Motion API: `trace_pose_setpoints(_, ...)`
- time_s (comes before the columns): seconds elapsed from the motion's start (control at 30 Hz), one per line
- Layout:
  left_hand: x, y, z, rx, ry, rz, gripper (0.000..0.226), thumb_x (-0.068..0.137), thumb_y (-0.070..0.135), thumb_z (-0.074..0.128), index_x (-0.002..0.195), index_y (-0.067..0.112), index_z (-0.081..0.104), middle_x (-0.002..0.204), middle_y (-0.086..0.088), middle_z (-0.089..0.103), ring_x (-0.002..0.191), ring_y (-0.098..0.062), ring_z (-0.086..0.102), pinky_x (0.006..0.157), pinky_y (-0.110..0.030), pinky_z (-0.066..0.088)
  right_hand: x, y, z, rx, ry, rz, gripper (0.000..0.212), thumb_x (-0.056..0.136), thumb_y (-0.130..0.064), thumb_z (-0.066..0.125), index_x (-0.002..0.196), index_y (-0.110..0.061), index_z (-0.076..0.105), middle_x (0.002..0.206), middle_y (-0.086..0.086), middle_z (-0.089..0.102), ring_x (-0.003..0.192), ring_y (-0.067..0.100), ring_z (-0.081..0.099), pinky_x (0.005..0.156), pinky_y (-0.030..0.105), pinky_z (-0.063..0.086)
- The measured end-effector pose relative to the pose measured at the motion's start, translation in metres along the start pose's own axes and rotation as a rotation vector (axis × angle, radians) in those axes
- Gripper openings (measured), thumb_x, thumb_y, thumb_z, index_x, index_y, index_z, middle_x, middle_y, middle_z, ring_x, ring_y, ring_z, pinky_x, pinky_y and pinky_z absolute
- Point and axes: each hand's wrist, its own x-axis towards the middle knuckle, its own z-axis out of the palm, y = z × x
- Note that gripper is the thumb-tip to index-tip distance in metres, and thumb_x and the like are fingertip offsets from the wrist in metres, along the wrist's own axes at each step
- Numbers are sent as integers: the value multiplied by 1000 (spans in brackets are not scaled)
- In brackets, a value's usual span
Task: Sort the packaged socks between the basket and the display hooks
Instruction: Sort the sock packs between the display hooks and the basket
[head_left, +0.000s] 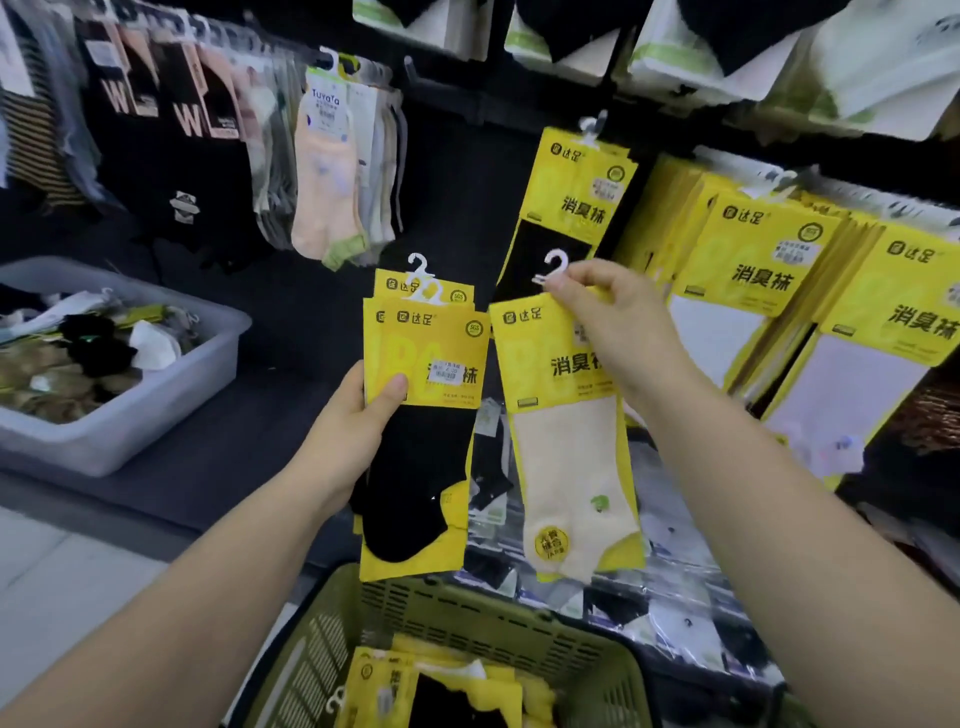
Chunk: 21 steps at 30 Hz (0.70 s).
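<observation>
Fingers (574, 291) of the right hand (618, 325) pinch the top of a cream sock pack (563, 436), just under its white hook (553, 265), and the pack hangs upright. Left hand (358, 415) grips a small stack of black sock packs (421, 441), thumb (387, 392) pressed on the yellow card, just left of the cream pack. Near and below both, a green basket (498, 618) holds more yellow packs. Far right, yellow packs (763, 260) hang on display hooks. Far left, a grey bin (156, 405) holds loose socks.
</observation>
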Motion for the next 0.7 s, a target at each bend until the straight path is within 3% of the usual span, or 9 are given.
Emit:
trace_pose_setpoints(0.13,-39,-47,7,-64,-17,-144,24,94,38,53,118,38,55,115,12,70,106,-10,66,88,-32,51,-49,52,19,92,-139,234,17,88,-30,64,71,-27,69,73,-8,64,71,15,58,72,38,51)
trace_pose_setpoints(0.23,-77,-88,19,-124,2,-329,20,97,33,50,115,41,55,110,15,71,102,-8,68,81,-28,51,-84,84,34,146,-137,356,17,88,-30,63,73,-23,70,68,-10,62,64,8,56,64,26,49)
trace_pose_setpoints(0.3,-93,-107,24,-133,-18,-445,24,97,34,50,120,38,55,112,14,71,103,-7,67,84,-30,49,-108,106,44,133,-121,414,17,87,-34,63,76,-25,70,66,-13,63,60,4,56,57,18,47)
trace_pose_setpoints(0.37,-99,-122,23,-138,-34,-535,29,97,34,50,126,32,54,118,9,70,107,-12,66,92,-37,49,-135,132,50,114,-113,484,18,87,-36,63,71,-33,70,64,-13,64,61,7,57,59,22,47)
trace_pose_setpoints(0.43,-102,-136,18,-132,15,-631,34,98,31,50,131,23,53,123,-1,67,111,-22,64,99,-45,47,-165,160,53,81,-105,551,22,88,-34,63,67,-30,68,64,-9,60,56,6,53,59,25,45)
trace_pose_setpoints(0.47,-104,-145,15,-104,57,-682,35,98,29,50,132,19,53,125,-5,65,113,-26,62,101,-46,46,-179,174,54,65,-96,583,22,89,-32,62,68,-28,65,64,-8,59,51,2,52,55,21,45)
trace_pose_setpoints(0.57,-115,-173,9,33,153,-819,34,100,22,48,133,13,51,129,-10,61,111,-28,58,90,-40,45,-212,203,55,63,-38,696,17,90,-31,62,74,-27,64,66,-10,58,49,-1,53,46,10,43)
trace_pose_setpoints(0.7,-125,-202,5,139,112,-907,39,100,17,48,138,14,44,134,-9,56,107,-25,52,84,-38,39,-225,218,62,96,-30,725,16,90,-30,61,75,-26,64,72,-13,59,53,-6,53,53,14,46)
